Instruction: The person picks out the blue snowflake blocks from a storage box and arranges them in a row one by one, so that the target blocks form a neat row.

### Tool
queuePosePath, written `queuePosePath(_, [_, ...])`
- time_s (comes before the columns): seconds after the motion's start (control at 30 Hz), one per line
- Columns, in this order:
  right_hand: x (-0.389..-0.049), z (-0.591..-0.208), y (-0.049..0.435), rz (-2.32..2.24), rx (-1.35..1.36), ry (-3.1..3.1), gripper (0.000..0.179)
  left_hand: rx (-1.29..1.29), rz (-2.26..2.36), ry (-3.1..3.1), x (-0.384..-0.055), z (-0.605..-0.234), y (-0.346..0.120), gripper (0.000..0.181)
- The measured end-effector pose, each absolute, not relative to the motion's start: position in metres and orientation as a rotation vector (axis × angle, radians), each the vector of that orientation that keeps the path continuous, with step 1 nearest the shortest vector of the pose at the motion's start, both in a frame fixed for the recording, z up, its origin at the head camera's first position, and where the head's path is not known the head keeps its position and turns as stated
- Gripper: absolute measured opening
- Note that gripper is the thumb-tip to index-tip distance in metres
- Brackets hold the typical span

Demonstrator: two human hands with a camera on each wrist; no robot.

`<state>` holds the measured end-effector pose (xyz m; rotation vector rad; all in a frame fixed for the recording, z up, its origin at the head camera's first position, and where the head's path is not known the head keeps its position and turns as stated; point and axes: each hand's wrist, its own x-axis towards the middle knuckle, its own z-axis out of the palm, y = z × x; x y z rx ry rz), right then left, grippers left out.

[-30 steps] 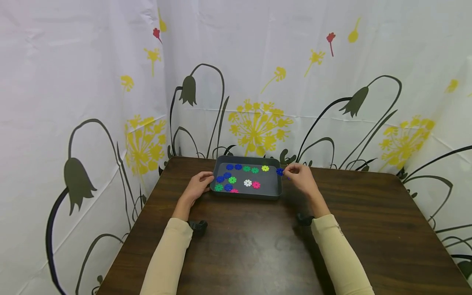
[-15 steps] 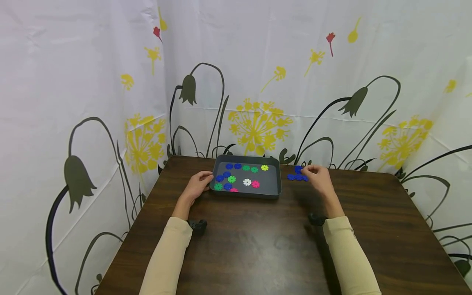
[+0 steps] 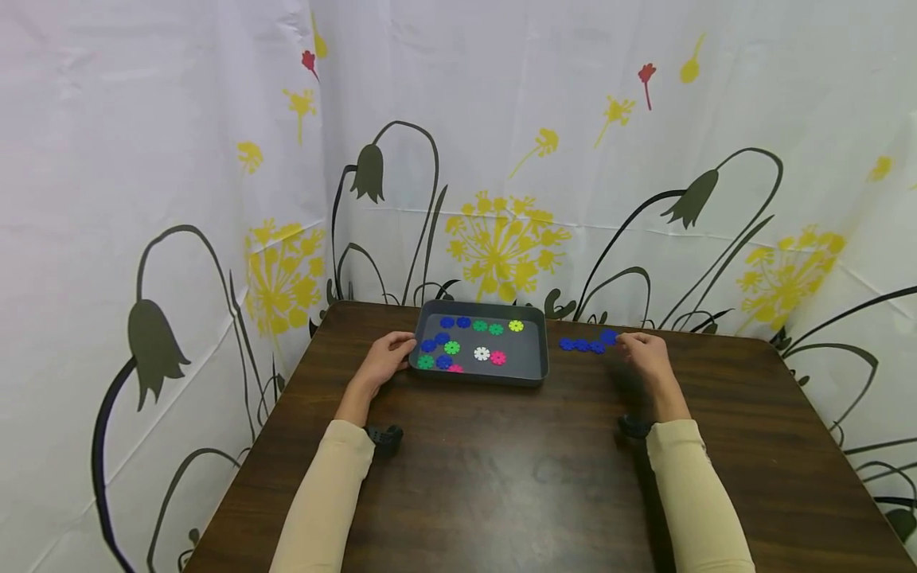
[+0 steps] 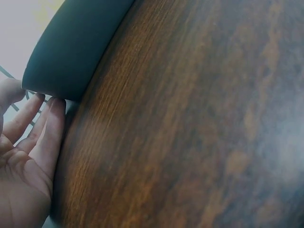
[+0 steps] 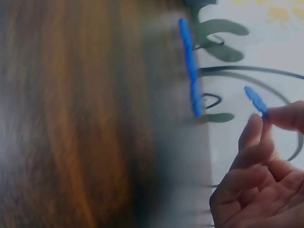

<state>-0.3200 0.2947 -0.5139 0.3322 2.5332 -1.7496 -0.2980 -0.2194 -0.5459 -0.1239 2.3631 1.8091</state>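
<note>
At the left end of the grey tray [image 3: 476,380], my left hand [image 3: 383,364] holds the edge, thumb at the rim and fingers against the wall; the left wrist view shows the fingertips [image 4: 57,105] there. My right hand [image 3: 648,358] pinches a blue notched interlocking disc [image 3: 609,337] between thumb and forefinger, tilted and raised off the table in the right wrist view. Just left of it, a row of 3 blue discs [image 3: 582,345] lies flat on the table. Inside the tray are several discs: blue, green, a yellow disc [image 3: 516,325], a white disc [image 3: 481,354] and pink ones.
The dark wooden table [image 3: 494,477] extends in front of the tray and to both sides. A white curtain [image 3: 501,103] with printed flowers hangs behind the table's back edge. A black band [image 3: 387,439] sits on the left wrist.
My right hand has carried the blue disc from the tray's right rim to the right, past the row of blue discs. My left hand has stayed at the tray.
</note>
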Motion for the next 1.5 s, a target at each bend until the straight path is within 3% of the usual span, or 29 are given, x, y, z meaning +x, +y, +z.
queuePosePath(0.17, [-0.326, -0.523, 0.305, -1.701, 0.405, 2.519, 0.044, -0.112, 1.811, 2.366, -0.299, -0.547, -0.220, 0.050])
queuePosePath(0.47, [-0.330, -0.527, 0.312, -1.759, 0.500, 2.404, 0.028, -0.128, 1.813, 2.363, -0.300, -0.548, -0.219, 0.049])
queuePosePath(0.87, [-0.334, -0.530, 0.311, -1.703, 0.494, 2.385, 0.046, -0.147, 1.796, 2.377, -0.298, -0.547, -0.217, 0.049])
queuePosePath(1.5, [-0.343, -0.533, 0.314, -1.642, 0.478, 2.413, 0.055, -0.142, 1.790, 2.392, -0.299, -0.548, -0.220, 0.049])
